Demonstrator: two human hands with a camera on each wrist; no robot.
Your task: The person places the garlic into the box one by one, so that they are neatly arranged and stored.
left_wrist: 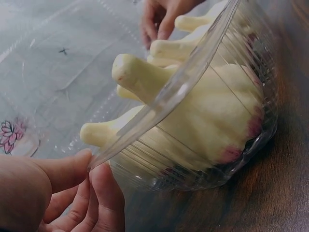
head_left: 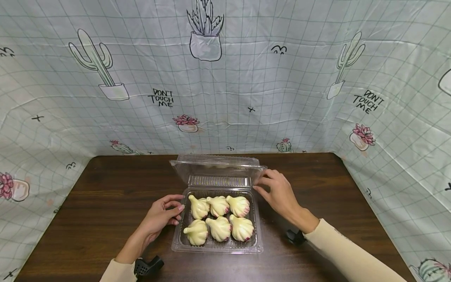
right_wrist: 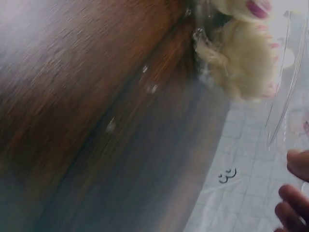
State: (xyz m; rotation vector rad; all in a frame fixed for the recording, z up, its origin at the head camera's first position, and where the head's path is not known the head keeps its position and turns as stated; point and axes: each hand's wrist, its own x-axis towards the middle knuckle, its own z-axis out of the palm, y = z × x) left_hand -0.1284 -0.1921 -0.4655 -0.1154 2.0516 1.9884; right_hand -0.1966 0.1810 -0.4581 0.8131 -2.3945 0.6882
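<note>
A clear plastic clamshell container (head_left: 260, 235) sits on the table, with several pale garlic bulbs (head_left: 219, 229) tinged pink standing in two rows in its base. Its hinged lid (head_left: 218, 169) is raised at the back. At the base's left side, my left hand (head_left: 160, 215) pinches the rim between thumb and fingers, seen closely in the left wrist view (left_wrist: 72, 193). My right hand (head_left: 278, 192) holds the lid's right edge with bent fingers. Only some of its fingertips (right_wrist: 289, 203) show in the blurred right wrist view.
The dark wooden table (head_left: 116, 196) extends on both sides of the container. A light grid-patterned cloth (head_left: 225, 86) printed with cacti hangs behind the table and along both sides. Black wrist devices (head_left: 149, 266) are worn near both sleeves.
</note>
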